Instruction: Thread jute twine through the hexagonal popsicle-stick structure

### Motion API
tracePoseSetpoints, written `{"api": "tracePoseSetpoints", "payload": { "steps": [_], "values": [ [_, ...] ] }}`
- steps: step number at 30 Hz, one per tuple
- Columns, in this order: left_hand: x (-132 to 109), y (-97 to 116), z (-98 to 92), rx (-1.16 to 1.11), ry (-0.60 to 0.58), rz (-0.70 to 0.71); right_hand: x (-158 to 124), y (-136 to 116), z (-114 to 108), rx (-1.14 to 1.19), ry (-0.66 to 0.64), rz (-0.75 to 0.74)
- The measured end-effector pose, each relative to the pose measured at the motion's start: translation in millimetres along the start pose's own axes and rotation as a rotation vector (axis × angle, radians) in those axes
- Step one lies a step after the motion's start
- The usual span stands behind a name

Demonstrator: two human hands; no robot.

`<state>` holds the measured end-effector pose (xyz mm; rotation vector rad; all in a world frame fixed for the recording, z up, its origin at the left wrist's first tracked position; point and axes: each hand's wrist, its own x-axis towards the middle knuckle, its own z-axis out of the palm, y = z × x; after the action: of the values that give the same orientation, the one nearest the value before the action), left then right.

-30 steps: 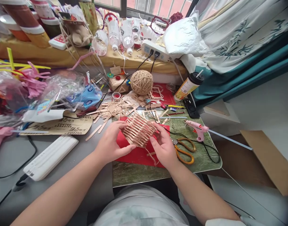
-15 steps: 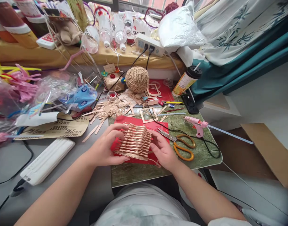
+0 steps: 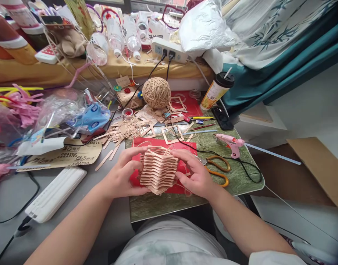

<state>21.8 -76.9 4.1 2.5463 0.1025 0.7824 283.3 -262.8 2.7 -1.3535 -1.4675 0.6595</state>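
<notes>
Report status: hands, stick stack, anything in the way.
Left hand and right hand hold stick stack from opposite sides. Corner toward camera, over red sheet. Scissors close by right hand, blades mostly hidden.

ribbed wooden-stick stack (image 3: 159, 171) between the hands (image 3: 121, 175)

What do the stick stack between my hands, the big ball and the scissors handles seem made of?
Stick stack: probably bare wood, matt; flat, pale tan strips, no paint showing.
Ball: likely jute or similar twine, matt, judging by the wound brown strands; its core is hidden.
Scissors handles: perhaps plastic or coated metal, smooth and orange; the look leaves it open.
</notes>
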Motion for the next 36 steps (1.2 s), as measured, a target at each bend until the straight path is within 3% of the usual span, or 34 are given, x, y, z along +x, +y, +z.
{"api": "tracePoseSetpoints", "payload": {
  "steps": [8, 12, 15, 18, 20, 22, 26, 31, 36],
  "values": [
    [-9.8, -20.3, 11.1, -0.109, 0.134, -0.071, 14.2, 8.4, -4.1, -0.025, -0.036, -0.016],
    [3.3, -10.3, 5.2, -0.239, 0.188, -0.158, 15.5, 5.4, -2.8, -0.045, -0.065, -0.058],
    [26.6, 3.5, -4.7, -0.28, 0.125, -0.307, 16.9, 2.2, -1.8, -0.052, -0.068, -0.081],
    [50.3, 9.6, -12.5, -0.477, -0.058, -0.458, 18.3, 0.7, -0.9, -0.043, -0.076, -0.089],
    [62.5, 8.9, -14.0, -0.519, -0.186, -0.457, 19.0, 1.2, -0.8, -0.041, -0.076, -0.088],
    [70.4, 7.0, -12.4, -0.487, -0.203, -0.419, 19.2, 2.9, -1.1, -0.046, -0.062, -0.081],
    [75.5, 6.8, -5.6, -0.433, -0.125, -0.424, 18.0, 7.5, -2.3, -0.051, -0.053, -0.041],
    [76.7, 13.5, -3.4, -0.421, -0.115, -0.39, 16.1, 10.3, -2.6, -0.007, -0.049, -0.039],
    [76.9, 18.4, 0.6, -0.369, 0.003, -0.371, 15.2, 9.8, -3.2, 0.026, -0.036, -0.006]
  ]
}}
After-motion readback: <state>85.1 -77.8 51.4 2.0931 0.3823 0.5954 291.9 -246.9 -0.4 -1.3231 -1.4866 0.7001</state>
